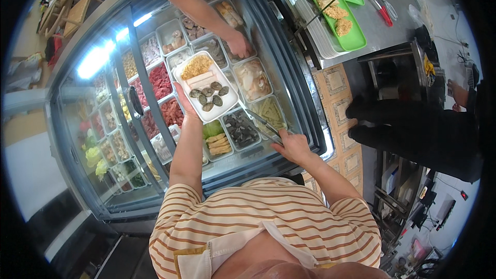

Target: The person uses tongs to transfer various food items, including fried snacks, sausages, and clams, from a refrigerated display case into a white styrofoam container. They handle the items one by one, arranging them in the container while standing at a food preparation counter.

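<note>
Tongs were pinched in your right hand, tips angled left over the trays of the chilled display case; keeping them low and closing squarely on one piece would have served you well. Your left hand held the white tray from beneath, above the case's middle. It was rectangular, carrying shredded yellow food, pale strips and dark round pieces. Another person's hand reached into a far tray.
</note>
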